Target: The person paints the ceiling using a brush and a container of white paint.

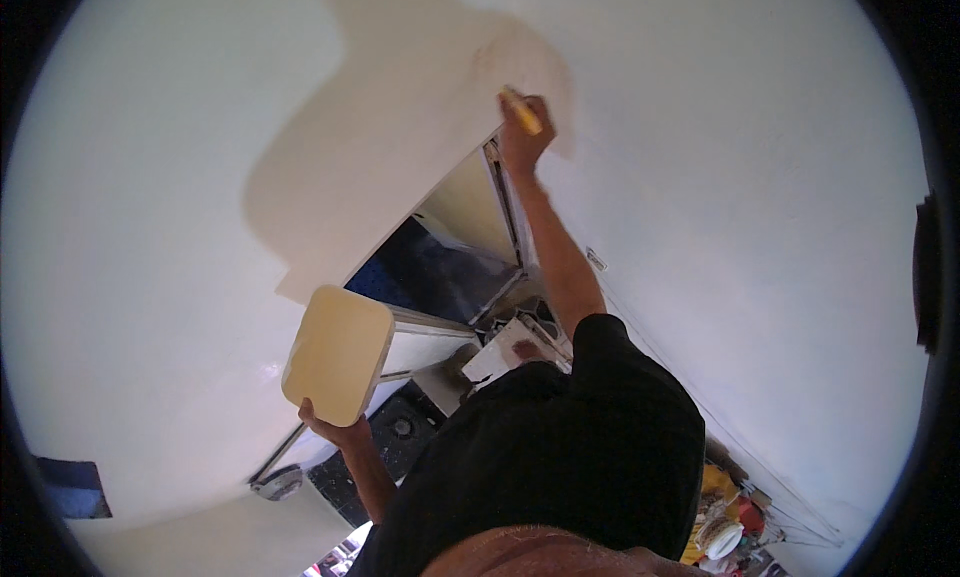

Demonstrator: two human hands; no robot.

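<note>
the right hand [528,137], toward 12 o'clock, has its fingers wrapped around a yellow-handled tool [522,113], whose tip points toward 11 o'clock at the pale wall [410,107]. whether that tip touches the surface, i cannot tell. toward 8 o'clock the left hand [340,429] grips the lower edge of a cream tray [342,352], thumb on the near face and the other fingers hidden behind; its rounded face is turned toward the camera.

the step in hand looks like working over the wall by hand, near the top corner of the dark opening [425,262], where a darker patch [495,62] shows just beyond the tool. the next move seems to call for a steady, light stroke across that patch, with the tray held near enough for the tool to reach and clear of the opening's edge.
</note>
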